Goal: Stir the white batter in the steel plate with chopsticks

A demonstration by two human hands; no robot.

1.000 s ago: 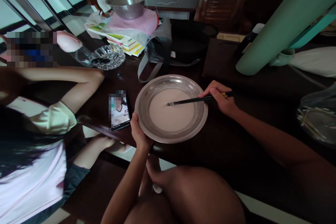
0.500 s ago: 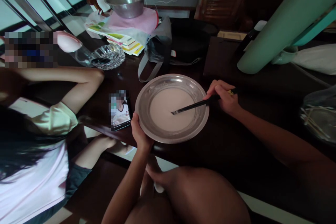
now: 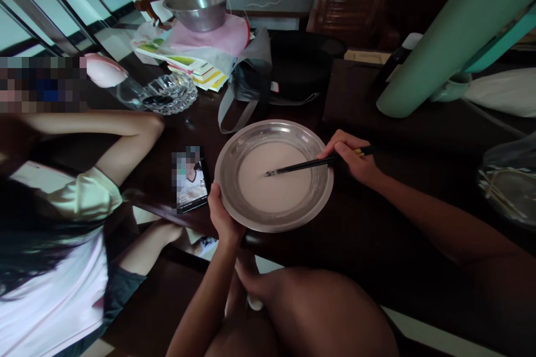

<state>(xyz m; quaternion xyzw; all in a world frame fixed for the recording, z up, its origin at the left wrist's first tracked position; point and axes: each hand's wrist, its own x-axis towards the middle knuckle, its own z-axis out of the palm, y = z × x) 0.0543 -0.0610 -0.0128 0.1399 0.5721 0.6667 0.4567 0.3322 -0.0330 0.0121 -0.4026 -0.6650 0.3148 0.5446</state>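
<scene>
A wide metal bowl [image 3: 228, 201] sits at the front of the dark table, with a pale, milky liquid [image 3: 274, 189] in it. My left hand [image 3: 224, 217] grips its near left rim, thumb on the outside edge and the other fingers hidden beneath. Black chopsticks [image 3: 299, 165] with gold bands are held in my right hand [image 3: 354, 155] over the bowl's right rim. Their tips touch the liquid near its middle. Left of the bowl lies a phone [image 3: 191, 181] with its screen lit.
Another person [image 3: 75, 268] sits at the left, an arm on the table. Behind the bowl are a black bag [image 3: 301, 67], a glass dish [image 3: 178, 92] and a second metal bowl [image 3: 201, 11] on stacked books. A green cylinder [image 3: 422, 72] leans in from the right.
The chopstick tips have moved a little left through the liquid, and my right hand has shifted slightly left with them. My left hand keeps its hold on the bowl.
</scene>
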